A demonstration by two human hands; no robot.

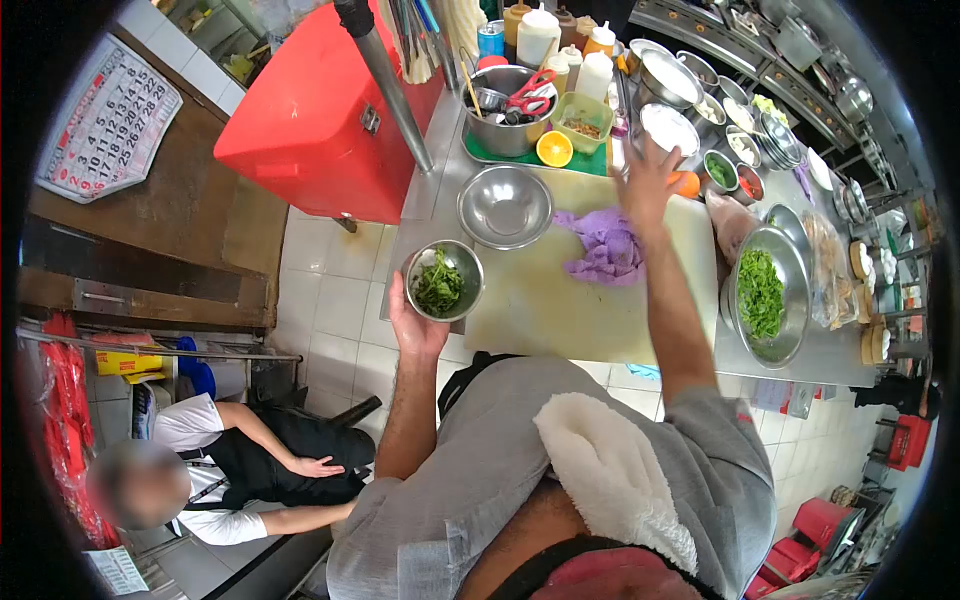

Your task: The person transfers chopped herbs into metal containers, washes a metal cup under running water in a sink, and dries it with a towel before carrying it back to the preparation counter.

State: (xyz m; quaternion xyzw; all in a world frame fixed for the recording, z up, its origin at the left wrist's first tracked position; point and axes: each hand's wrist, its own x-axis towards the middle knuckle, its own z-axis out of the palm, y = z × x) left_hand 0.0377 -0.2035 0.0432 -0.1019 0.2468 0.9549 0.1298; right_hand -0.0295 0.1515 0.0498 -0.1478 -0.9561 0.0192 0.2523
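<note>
My left hand (422,325) holds a small metal bowl (473,282) of leafy greens (438,285) at the left edge of the counter. My right hand (648,182) reaches over the far side of the cutting board (530,318), fingers spread, slightly blurred, beside an orange item (686,184) and below a white-filled bowl (670,130). Between the hands lie an empty metal bowl (505,206) and a crumpled purple cloth (606,248).
A large bowl of chopped greens (762,295) stands right of the board. Behind are a pot with red scissors (508,135), a halved orange (554,149) and sauce bottles (538,38). A red cooler (320,130) is at the upper left; a seated person (290,450) is lower left.
</note>
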